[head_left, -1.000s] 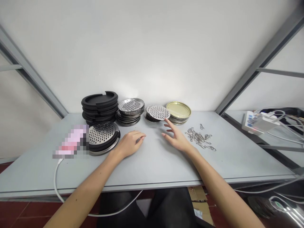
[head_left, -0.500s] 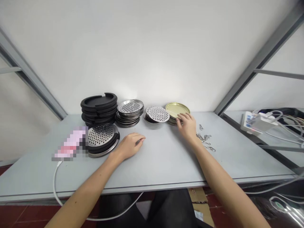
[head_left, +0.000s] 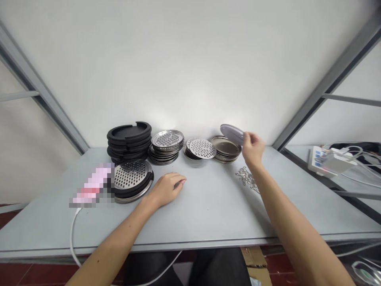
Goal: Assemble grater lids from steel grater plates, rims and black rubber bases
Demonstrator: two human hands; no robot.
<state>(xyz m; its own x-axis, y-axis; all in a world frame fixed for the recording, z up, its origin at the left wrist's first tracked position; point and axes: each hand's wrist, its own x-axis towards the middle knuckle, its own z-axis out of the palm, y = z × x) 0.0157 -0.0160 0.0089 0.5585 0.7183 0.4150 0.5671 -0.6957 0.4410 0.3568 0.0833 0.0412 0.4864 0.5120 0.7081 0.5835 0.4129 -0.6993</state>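
My right hand (head_left: 253, 149) holds a round metal lid (head_left: 232, 133) by its edge, tilted in the air just above the stack of metal lids (head_left: 225, 150) at the back of the table. My left hand (head_left: 167, 188) rests on the grey table (head_left: 205, 206) with its fingers curled and nothing in it, right of an assembled black ring with a perforated steel disc (head_left: 131, 180). Along the back stand a stack of black rings (head_left: 128, 140), a stack of perforated steel dishes (head_left: 165, 146) and a small pile of flat perforated discs (head_left: 201, 148).
A heap of small metal clips (head_left: 246, 178) lies on the table under my right forearm. A blurred pink object (head_left: 92, 186) with a white cable (head_left: 72, 234) lies at the left. A white power strip with cables (head_left: 327, 162) sits at the far right. Grey frame bars slant up both sides.
My right hand reached from the table's middle to the lid stack, took the top lid and lifted it, tilted. The left hand has stayed still.
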